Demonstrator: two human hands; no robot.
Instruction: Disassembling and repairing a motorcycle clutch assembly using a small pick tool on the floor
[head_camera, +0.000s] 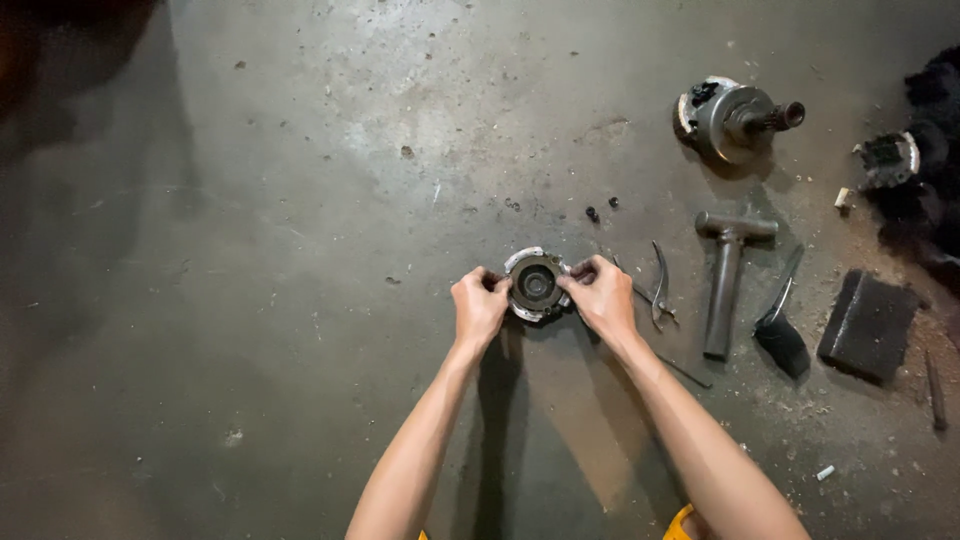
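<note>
Both bare hands grip one round, dark metal clutch-like disc with a pale rim, resting on the stained grey concrete floor at centre frame: left hand pinches its left edge with curled fingers, right hand pinches its right edge likewise. Just right of the right hand lie slim metal pliers, then a grey T-shaped metal tool, a black-handled tool and a dark rectangular block. Well apart, upper right, sits a silver drum-shaped metal assembly with a protruding shaft.

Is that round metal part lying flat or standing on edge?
Flat: the round metal part shows its circular face upward, on the concrete floor.
</note>
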